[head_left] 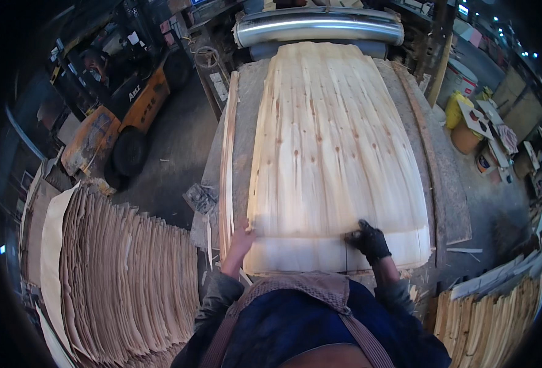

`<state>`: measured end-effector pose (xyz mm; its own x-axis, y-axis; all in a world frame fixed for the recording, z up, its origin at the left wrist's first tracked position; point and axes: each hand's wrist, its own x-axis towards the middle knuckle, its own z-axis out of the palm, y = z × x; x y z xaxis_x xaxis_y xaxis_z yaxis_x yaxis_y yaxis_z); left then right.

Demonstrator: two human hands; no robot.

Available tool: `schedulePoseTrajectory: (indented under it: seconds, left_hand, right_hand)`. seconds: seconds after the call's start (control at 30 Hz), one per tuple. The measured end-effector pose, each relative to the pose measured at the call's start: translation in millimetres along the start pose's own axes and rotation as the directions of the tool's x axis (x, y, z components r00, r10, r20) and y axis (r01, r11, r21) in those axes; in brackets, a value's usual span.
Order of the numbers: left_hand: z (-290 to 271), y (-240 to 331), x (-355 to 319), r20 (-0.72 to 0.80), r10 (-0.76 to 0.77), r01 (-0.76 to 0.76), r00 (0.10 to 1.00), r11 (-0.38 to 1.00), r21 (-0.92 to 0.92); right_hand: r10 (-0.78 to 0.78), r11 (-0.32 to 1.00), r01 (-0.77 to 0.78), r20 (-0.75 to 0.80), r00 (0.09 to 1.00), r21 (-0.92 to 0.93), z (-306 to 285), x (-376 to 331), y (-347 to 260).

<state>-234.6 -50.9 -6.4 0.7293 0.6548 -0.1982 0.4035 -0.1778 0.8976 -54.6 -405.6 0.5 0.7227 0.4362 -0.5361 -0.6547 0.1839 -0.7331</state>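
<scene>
A long pale wood veneer sheet with brown knots lies over the stack in front of me, its far end close to the shiny metal roller. Its near edge crosses a paler veneer sheet beneath, which has a dark split near the middle. My left hand, bare, is closed at the left edge of the veneer, with its fingertips partly hidden. In a dark glove, my right hand pinches the sheet's near edge right of the middle; its fingers are slightly smeared.
An orange forklift stands at the far left. A tall stack of brown veneer sheets fills the near left, and another veneer stack stands at the near right. Wooden strips run along the table's left side. Buckets and a yellow bag sit far right.
</scene>
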Motion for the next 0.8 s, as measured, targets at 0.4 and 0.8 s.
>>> schedulePoseTrajectory:
  seconds: [0.4,0.8]
  left_hand:
    - [34.5,-72.6,-56.8,-0.007,0.209,-0.192,0.978,0.913,0.36]
    - [50.6,-143.3,-42.1,-0.097,0.153,-0.1,0.983,0.904,0.415]
  right_hand:
    - [0.041,0.943,-0.049,0.031,0.999,0.33,3.1,78.7,15.3]
    - [0.002,0.861,-0.136,0.265,0.964,0.49,-6.2,202.9,25.3]
